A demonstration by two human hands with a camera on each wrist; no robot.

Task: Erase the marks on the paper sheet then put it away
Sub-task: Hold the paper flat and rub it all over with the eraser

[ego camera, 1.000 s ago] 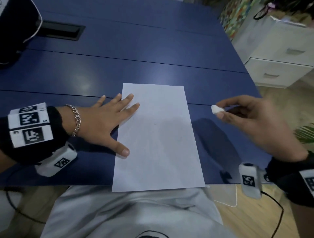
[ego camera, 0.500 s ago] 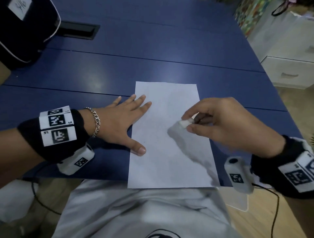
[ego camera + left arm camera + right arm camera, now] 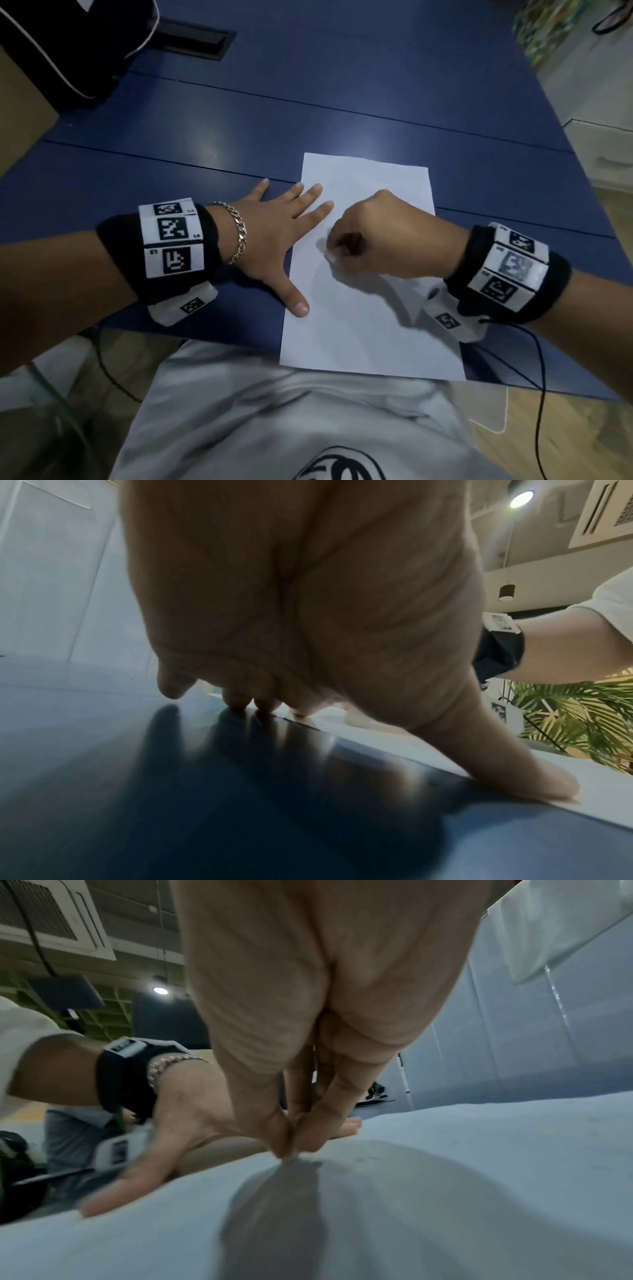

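A white paper sheet (image 3: pixel 370 308) lies lengthwise on the blue table (image 3: pixel 239 120), its near end at the table's front edge. My left hand (image 3: pixel 291 246) lies flat and open, fingers and thumb pressing the sheet's left edge; the left wrist view shows the thumb (image 3: pixel 534 777) on the paper (image 3: pixel 599 785). My right hand (image 3: pixel 334 251) is over the middle of the sheet and pinches a small white eraser (image 3: pixel 331 257), mostly hidden by the fingers. In the right wrist view the eraser (image 3: pixel 290 1156) touches the paper (image 3: pixel 445 1177). Any marks are too faint to make out.
A black bag (image 3: pixel 68 44) sits at the table's back left, beside a dark cable hatch (image 3: pixel 195 37). A white drawer cabinet (image 3: pixel 599 147) stands off the table's right side. A black cable (image 3: pixel 541 394) hangs from my right wrist past the front edge.
My right hand has carried the eraser left from beside the sheet to its middle and lowered it onto the paper. The left hand has stayed flat on the sheet's left edge.
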